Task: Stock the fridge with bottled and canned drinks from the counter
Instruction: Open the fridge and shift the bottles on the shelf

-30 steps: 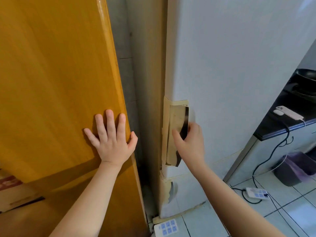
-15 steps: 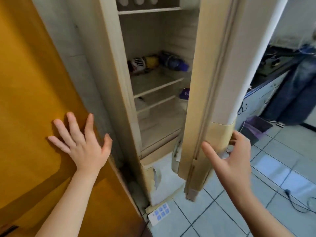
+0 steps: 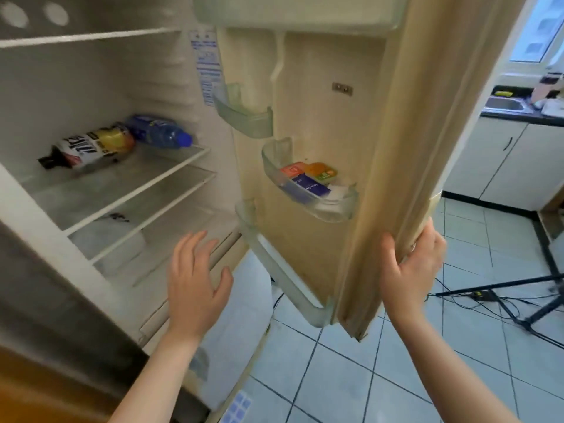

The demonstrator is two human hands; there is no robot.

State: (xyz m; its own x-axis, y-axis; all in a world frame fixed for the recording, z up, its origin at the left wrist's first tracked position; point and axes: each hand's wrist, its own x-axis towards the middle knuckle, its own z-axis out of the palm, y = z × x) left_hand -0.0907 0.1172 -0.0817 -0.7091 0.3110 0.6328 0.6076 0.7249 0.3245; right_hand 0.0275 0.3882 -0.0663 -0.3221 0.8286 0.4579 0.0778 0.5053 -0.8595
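We face the cream-white fridge cabinet (image 3: pixel 76 87), which fills the left half of the frame with its compartment exposed. Its beige door (image 3: pixel 320 117) stands wide open in the centre, inner liner towards us. Pale blue floor tiles (image 3: pixel 351 377) cover the lower right. A black counter (image 3: pixel 518 112) on white cupboards runs across the upper right. The items on it are too blurred to identify. A black tripod (image 3: pixel 518 300) stands on the tiles at the right edge.

The right hand (image 3: pixel 409 270) grips the outer edge of the door near its lower corner. Its fingers are curled round the edge and the thumb lies on the inner side. The left hand (image 3: pixel 195 288) hovers at lower centre in front of the compartment. Its fingers are straight and slightly spread, and they touch nothing.

A white-rimmed shelf (image 3: pixel 146 184) crosses the compartment at left centre. Two drinks lie on their sides on it, touching at the back:
- a yellow drink bottle with a black cap and black-and-white label (image 3: pixel 94 145), cap pointing left;
- a blue plastic bottle with a blue cap (image 3: pixel 158 134), cap pointing right.

A clear plastic door bin (image 3: pixel 323 209) in the centre of the frame holds small cartons (image 3: pixel 311 187) in blue, orange and green.
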